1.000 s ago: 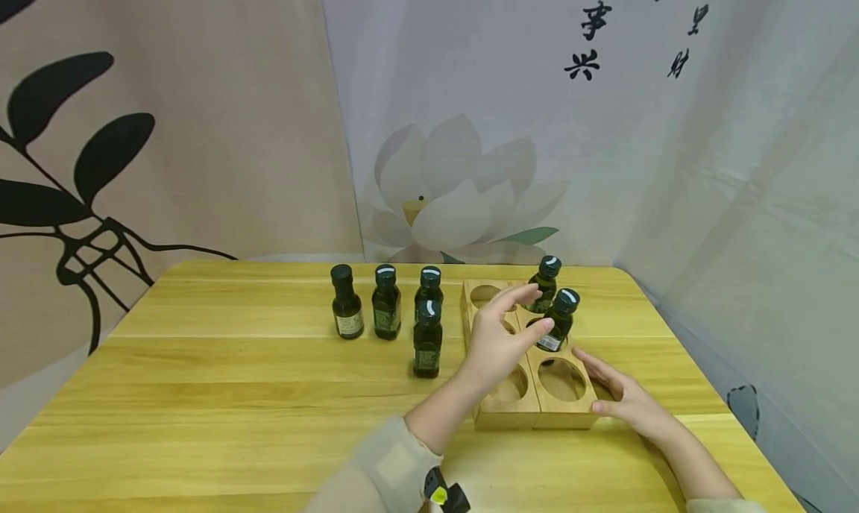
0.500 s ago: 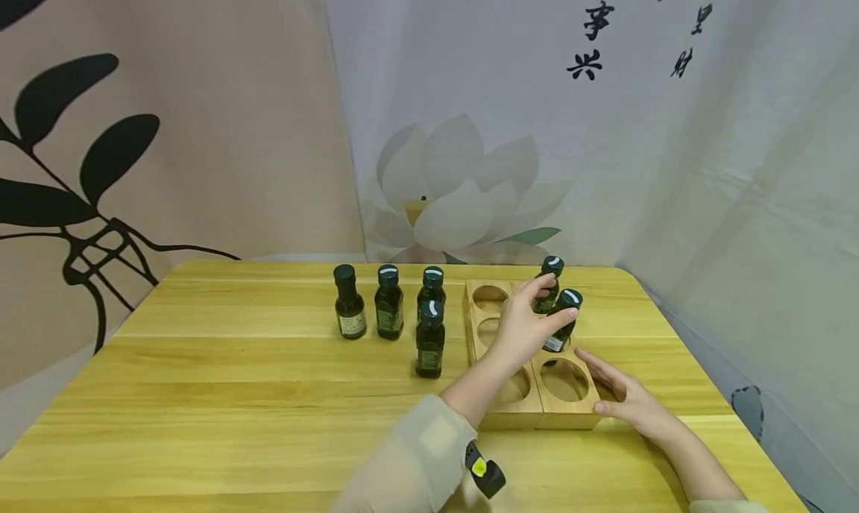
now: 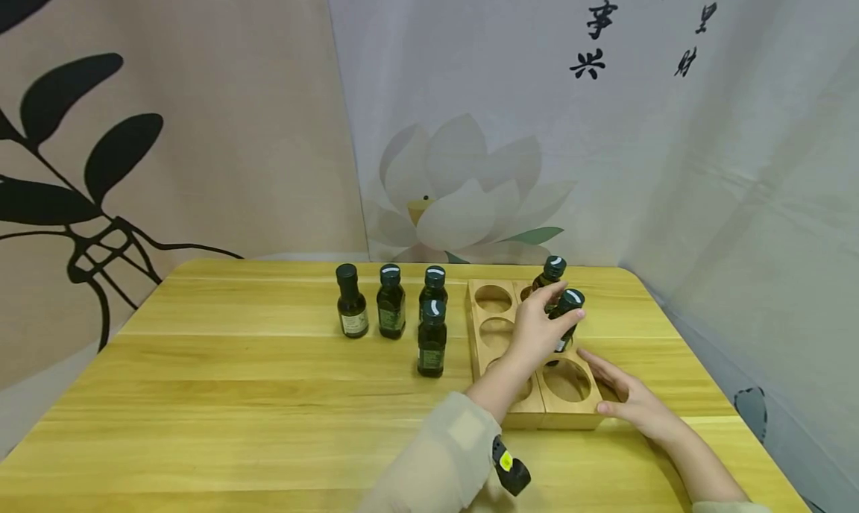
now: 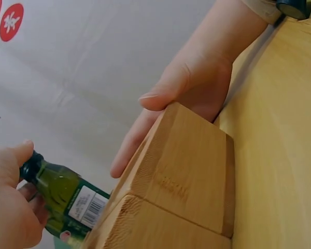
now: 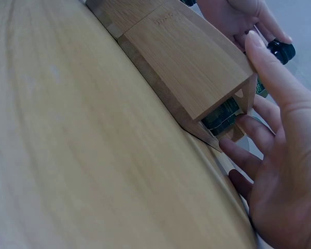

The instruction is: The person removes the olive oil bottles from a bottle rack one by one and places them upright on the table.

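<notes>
My left hand (image 3: 552, 318) grips a dark green glass bottle (image 3: 573, 300) with a black cap that stands tilted in the right row of a wooden rack (image 3: 570, 417) with round holes. In the left wrist view the bottle (image 4: 67, 194) shows its label beside my left hand (image 4: 8, 212). My right hand (image 3: 620, 394) lies open, fingers straight, against the rack's near right side. The right wrist view shows that right hand (image 5: 280, 155) beside the rack's end (image 5: 186, 57). A second bottle (image 3: 549, 273) stands in the rack's far right hole.
Several matching bottles stand on the yellow wooden table (image 3: 235, 394) left of the rack, the nearest bottle (image 3: 431, 338) in front of a row of three. Printed fabric backdrops hang behind and to the right. The table edge runs close to my right arm.
My left hand moved right across the rack and curled its fingers round the nearer bottle. The right hand stayed against the rack.
</notes>
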The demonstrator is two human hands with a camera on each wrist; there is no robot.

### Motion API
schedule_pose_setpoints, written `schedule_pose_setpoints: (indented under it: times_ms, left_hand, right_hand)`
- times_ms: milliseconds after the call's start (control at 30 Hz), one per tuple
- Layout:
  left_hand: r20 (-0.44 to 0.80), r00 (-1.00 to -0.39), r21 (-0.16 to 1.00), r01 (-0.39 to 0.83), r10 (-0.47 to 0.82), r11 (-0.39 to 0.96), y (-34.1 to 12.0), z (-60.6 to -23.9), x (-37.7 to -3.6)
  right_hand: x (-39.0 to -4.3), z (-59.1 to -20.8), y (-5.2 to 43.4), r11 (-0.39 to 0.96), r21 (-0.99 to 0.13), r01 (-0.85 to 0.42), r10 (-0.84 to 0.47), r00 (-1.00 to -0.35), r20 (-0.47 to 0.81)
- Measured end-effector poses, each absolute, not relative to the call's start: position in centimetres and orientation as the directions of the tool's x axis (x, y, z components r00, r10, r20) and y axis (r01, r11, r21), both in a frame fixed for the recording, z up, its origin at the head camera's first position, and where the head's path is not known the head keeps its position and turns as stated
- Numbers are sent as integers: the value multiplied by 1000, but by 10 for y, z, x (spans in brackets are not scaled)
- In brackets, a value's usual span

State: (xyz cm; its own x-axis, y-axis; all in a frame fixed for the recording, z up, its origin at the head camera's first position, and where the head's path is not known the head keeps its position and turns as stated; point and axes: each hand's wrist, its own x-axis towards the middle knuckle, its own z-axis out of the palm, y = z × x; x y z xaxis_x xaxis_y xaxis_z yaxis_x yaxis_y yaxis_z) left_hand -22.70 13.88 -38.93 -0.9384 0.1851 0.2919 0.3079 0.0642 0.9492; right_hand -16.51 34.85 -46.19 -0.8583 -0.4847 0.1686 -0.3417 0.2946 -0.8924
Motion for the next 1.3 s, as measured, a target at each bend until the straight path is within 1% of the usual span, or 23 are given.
schedule_pose_setpoints:
  times_ms: [333,633,800,1100,1300]
  left_hand:
    - [353,-924,930,364,148,54,143,-391,-227]
    - [341,-928,936,350,151,36,144,-389,-228]
    - [377,-916,923,384,140,26,144,-387,-229]
    - [457,-880,888,460,129,-5,138,-366,-228]
    - [463,-874,884,466,144,-14,131,-351,-225]
  right_hand:
    - [-165,-462,348,304,-887,-348,-478,-861,174]
    - [-166,-461,348,295,-889,-350,-484,-857,177]
    - [-165,-463,349,301,-887,-349,-482,-859,174]
    - [-166,-461,349,303,-889,-344,-478,-862,171]
    - [-165,-461,348,300,-893,-336,-477,-863,165]
